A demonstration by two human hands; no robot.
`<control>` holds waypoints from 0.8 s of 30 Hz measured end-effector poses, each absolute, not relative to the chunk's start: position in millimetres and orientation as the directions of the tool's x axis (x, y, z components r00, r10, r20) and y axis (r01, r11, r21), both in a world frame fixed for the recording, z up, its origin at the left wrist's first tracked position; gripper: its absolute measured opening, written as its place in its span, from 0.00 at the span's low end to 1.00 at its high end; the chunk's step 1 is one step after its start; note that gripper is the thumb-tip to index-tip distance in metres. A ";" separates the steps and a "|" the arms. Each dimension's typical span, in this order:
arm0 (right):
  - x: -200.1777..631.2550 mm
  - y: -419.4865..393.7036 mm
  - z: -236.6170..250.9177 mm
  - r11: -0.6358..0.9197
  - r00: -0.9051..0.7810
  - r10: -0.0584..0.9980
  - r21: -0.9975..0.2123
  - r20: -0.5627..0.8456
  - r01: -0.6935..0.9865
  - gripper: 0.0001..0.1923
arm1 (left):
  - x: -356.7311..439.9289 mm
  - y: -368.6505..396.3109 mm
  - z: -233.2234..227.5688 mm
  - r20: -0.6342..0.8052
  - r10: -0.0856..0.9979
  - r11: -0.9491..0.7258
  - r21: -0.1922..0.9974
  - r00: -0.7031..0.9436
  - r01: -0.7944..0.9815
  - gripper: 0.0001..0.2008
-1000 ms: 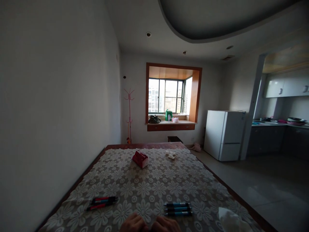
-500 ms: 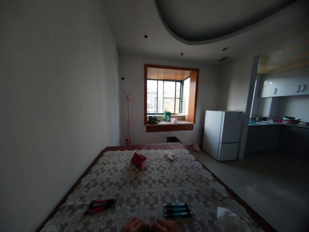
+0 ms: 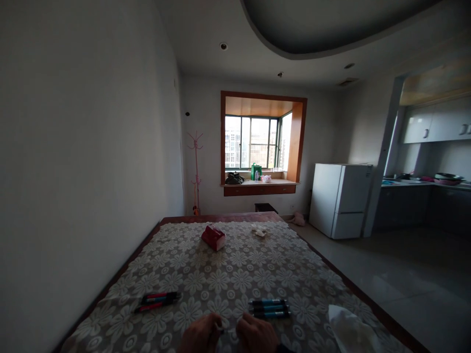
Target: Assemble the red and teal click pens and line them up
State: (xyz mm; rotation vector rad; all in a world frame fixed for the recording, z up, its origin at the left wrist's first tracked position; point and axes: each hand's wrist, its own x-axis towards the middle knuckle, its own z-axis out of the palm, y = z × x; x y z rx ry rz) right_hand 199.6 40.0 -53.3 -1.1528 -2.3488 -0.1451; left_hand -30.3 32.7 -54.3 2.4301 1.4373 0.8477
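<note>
At the bottom middle of the head view, my left hand (image 3: 201, 333) is closed, thumb and fingers pinched together. Facing it across a small gap is my right hand (image 3: 256, 334), also closed with its fingers curled. Something small and dark shows between the fingertips, too dim to name. Left of my hands lie several pens (image 3: 156, 302), red and teal with black parts, side by side on the lace tablecloth (image 3: 198, 282). Just beyond my right hand, several blue and black pens (image 3: 270, 308) rest in a neat row.
A red tissue pack (image 3: 213, 238) and a crumpled white tissue (image 3: 259, 231) lie farther up the table. White paper or cloth (image 3: 351, 329) sits at the near right. A wall (image 3: 91, 171) borders the table's left side; a fridge (image 3: 340, 201) stands beyond on the right.
Both hands show more fully and higher in the picture, with a visible gap between them now. The view has tilted slightly down. The pens lie as before.
</note>
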 end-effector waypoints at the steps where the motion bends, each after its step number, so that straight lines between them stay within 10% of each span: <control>1: 199.5 34.9 -45.5 0.615 -0.492 0.743 -0.172 0.454 0.770 0.03 | -27.5 24.4 -42.0 0.363 0.867 -0.485 0.461 0.341 0.743 0.06; 12: 198.7 16.7 -5.7 0.464 -0.426 0.885 -0.275 0.187 0.842 0.10 | -22.8 6.7 5.5 0.212 0.975 -0.166 0.508 0.064 0.845 0.05; 24: 199.5 16.3 -6.8 0.569 -0.522 0.810 -0.139 0.267 0.811 0.08 | -21.3 7.0 4.8 0.236 0.912 -0.411 0.529 0.336 0.743 0.04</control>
